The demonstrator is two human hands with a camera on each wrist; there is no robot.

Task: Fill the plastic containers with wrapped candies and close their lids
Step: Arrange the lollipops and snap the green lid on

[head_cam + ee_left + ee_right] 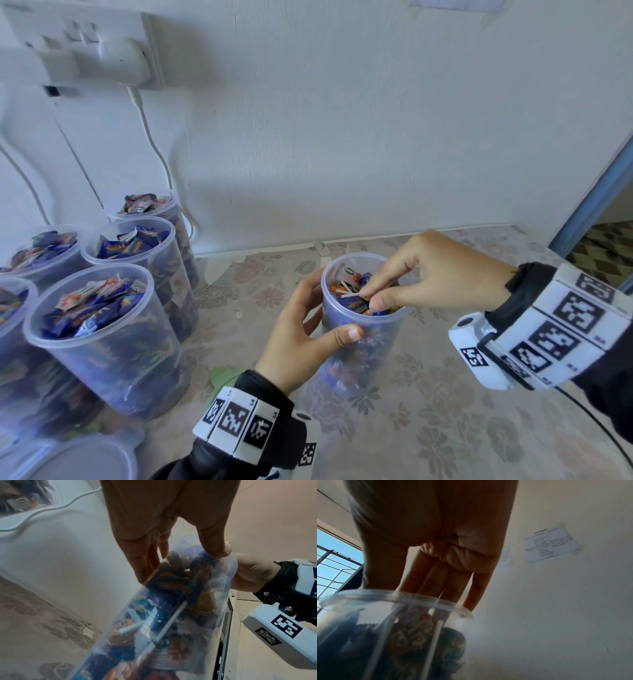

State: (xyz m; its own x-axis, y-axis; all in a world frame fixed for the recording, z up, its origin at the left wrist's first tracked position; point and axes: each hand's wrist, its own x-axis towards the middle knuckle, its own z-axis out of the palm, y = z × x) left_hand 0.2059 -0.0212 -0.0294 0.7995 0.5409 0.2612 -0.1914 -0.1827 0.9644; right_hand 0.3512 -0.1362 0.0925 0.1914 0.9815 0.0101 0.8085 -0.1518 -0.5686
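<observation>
A clear plastic container (371, 346) stands on the floral tablecloth, packed with blue and orange wrapped candies (352, 303) and without a lid. My left hand (330, 308) grips its upper wall, thumb in front and fingers behind. My right hand (371, 296) reaches into the mouth from the right and pinches a white lollipop stick (349, 294) between thumb and forefinger. The left wrist view shows my left hand (180, 555) round the container (154, 615). In the right wrist view my fingers (436, 577) dip past the rim (399, 595).
Several open containers (102, 325) heaped with candies crowd the table's left side. A clear lid (85, 459) lies at the lower left corner. A wall socket with a plug and white cable (113, 58) is behind them. A blue door frame (599, 192) stands at right.
</observation>
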